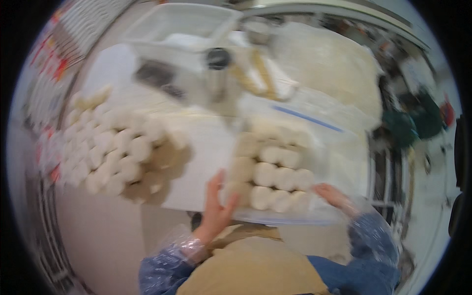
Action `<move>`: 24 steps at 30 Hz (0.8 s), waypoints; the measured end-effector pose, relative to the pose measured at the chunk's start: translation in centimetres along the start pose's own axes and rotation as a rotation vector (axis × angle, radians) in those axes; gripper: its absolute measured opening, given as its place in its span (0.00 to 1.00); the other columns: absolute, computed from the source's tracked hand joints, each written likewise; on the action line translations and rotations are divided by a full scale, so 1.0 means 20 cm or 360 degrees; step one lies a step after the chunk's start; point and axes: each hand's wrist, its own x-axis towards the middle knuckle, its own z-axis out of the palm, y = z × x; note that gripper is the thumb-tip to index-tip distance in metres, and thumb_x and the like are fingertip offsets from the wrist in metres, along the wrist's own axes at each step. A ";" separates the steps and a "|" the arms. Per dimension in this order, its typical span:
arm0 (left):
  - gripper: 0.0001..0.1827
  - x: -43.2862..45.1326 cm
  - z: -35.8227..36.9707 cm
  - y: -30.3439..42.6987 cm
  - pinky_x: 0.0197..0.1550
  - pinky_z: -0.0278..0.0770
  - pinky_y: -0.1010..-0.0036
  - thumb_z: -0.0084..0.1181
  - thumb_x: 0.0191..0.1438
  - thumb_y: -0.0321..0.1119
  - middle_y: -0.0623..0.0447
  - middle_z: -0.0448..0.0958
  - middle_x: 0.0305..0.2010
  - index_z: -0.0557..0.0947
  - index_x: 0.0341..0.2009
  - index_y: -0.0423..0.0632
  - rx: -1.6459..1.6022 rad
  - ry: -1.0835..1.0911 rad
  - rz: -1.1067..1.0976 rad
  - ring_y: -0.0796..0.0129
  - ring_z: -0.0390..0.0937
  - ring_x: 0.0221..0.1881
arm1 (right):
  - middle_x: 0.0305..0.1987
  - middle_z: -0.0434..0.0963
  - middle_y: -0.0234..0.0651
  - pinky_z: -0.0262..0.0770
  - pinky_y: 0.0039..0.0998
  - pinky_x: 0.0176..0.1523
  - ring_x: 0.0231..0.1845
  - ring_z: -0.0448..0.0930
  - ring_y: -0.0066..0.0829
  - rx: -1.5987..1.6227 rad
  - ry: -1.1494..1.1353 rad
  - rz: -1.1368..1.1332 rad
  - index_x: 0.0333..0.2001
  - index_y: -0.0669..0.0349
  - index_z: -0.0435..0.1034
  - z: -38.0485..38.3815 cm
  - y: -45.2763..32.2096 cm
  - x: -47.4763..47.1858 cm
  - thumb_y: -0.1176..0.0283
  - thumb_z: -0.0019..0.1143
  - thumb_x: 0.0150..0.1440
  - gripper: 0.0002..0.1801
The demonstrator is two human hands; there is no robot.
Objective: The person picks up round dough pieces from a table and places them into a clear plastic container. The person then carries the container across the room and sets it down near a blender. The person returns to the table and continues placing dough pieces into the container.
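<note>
Rows of round white dough pieces (274,177) lie in a clear plastic bag or sheet (328,158) on the white work surface before me. My left hand (217,210) rests at the near left side of these rows, its fingers apart and pointing away from me. At their right side is my right hand (333,197), fingertips by the plastic; the blur hides whether it pinches anything. A large heap of similar white dough pieces (110,147) covers the surface to the left. Clear plastic sleeves cover both blue-clad forearms.
Beyond the rows stand a dark-topped cylindrical container (218,73), a dark flat object (155,73) and a yellow-and-white cloth (263,77). A translucent tub (180,22) is at the far left, a large plastic-covered pale mass (328,66) at the far right. A blue strip (308,118) crosses the plastic.
</note>
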 end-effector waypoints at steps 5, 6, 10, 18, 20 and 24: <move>0.13 -0.28 -0.45 -0.24 0.46 0.66 0.73 0.48 0.55 0.31 0.46 0.72 0.41 0.72 0.44 0.40 -0.0087 0.0261 -0.0238 0.62 0.70 0.44 | 0.27 0.73 0.34 0.69 0.20 0.34 0.26 0.72 0.20 0.0920 0.0143 -0.1024 0.35 0.67 0.71 0.17 -1.05 -0.65 0.67 0.42 0.59 0.14; 0.12 -0.35 -0.53 -0.30 0.45 0.66 0.75 0.47 0.55 0.31 0.48 0.72 0.39 0.72 0.44 0.40 -0.0235 0.0381 -0.0393 0.65 0.70 0.42 | 0.25 0.73 0.34 0.69 0.21 0.33 0.25 0.72 0.21 0.0898 -0.0136 -0.1264 0.33 0.67 0.72 0.31 -1.21 -0.70 0.68 0.42 0.59 0.13; 0.12 -0.50 -0.82 -0.47 0.43 0.67 0.79 0.46 0.56 0.31 0.53 0.72 0.38 0.72 0.44 0.39 -0.0644 0.0604 -0.0640 0.72 0.70 0.41 | 0.35 0.73 0.32 0.69 0.22 0.37 0.37 0.72 0.21 0.1383 -0.0364 -0.0796 0.41 0.68 0.69 1.09 -1.76 -0.23 0.66 0.48 0.57 0.16; 0.19 -0.48 -1.10 -0.70 0.46 0.68 0.73 0.48 0.53 0.32 0.48 0.64 0.48 0.68 0.50 0.41 -0.0627 0.0766 -0.0730 0.66 0.69 0.45 | 0.33 0.73 0.32 0.69 0.21 0.34 0.29 0.72 0.20 0.0531 0.0165 -0.0678 0.41 0.68 0.68 1.41 -1.95 0.41 0.63 0.60 0.47 0.22; 0.19 -0.47 -1.12 -0.74 0.46 0.68 0.72 0.49 0.51 0.30 0.47 0.63 0.47 0.69 0.50 0.42 -0.0520 0.0708 -0.0768 0.64 0.69 0.45 | 0.32 0.73 0.34 0.70 0.22 0.33 0.29 0.72 0.22 0.0439 0.0225 -0.0716 0.37 0.68 0.67 1.40 -1.98 0.36 0.62 0.62 0.44 0.22; 0.20 -0.48 -1.14 -0.77 0.46 0.68 0.73 0.49 0.50 0.28 0.48 0.62 0.45 0.69 0.50 0.43 -0.0485 0.0673 -0.0722 0.63 0.69 0.45 | 0.32 0.74 0.37 0.70 0.23 0.35 0.34 0.74 0.24 0.0866 0.0209 -0.0729 0.31 0.67 0.66 1.35 -1.93 0.16 0.63 0.65 0.42 0.20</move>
